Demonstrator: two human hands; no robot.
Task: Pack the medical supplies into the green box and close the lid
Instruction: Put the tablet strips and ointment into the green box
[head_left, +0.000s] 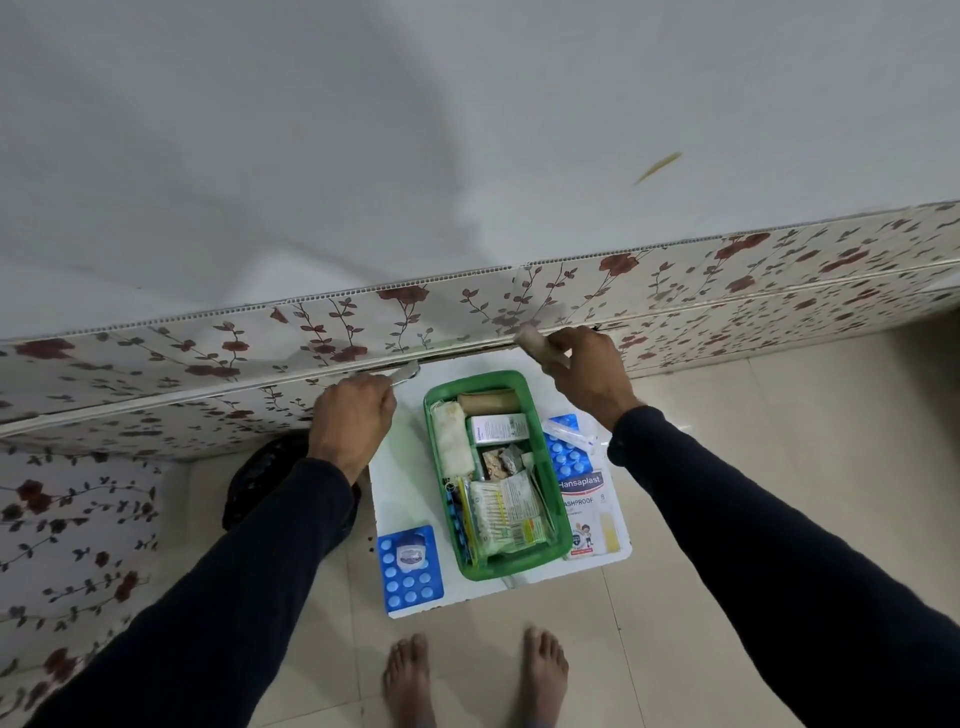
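Note:
The open green box (551, 486) sits on a white board (410, 499) on the floor, filled with bandage rolls, a small carton and a packet of cotton buds. My left hand (353, 418) hovers left of the box's far end, closed on a shiny metal tool (408, 371). My right hand (589, 371) is above the box's far right corner, gripping a pale bandage roll (535, 345). A blue pill strip (410, 569) with a small jar on it lies left of the box. A Hansaplast pack (589, 512), another blue strip (566, 449) and a syringe (569, 434) lie to the right.
A floral-patterned wall panel (519, 306) runs across behind the box, with a grey wall above it. A black bag (260, 478) lies on the tiled floor beside my left forearm. My bare feet (475, 675) stand just before the white board.

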